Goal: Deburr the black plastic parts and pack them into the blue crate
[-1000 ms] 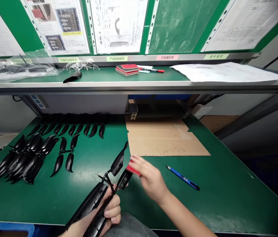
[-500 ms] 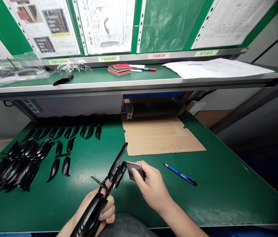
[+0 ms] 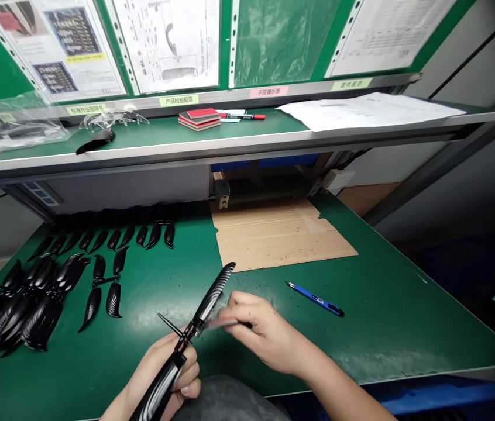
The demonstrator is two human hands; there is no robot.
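The left hand [image 3: 164, 368] is clenching a black ribbed plastic part [image 3: 210, 301], the right hand [image 3: 260, 333] is pinching a flat pad [image 3: 225, 323] against it, and many more parts [image 3: 41, 310] are lying on the bench [image 3: 361, 345].

Left hand [image 3: 164, 368] curled closed low in frame, right hand [image 3: 260, 333] pinching just beside it, right forearm [image 3: 339, 380] angled in from lower right.

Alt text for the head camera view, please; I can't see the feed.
The left hand grips a black ribbed plastic part while the right hand holds a thin flat pad to it, over a green workbench with rows of similar black parts.
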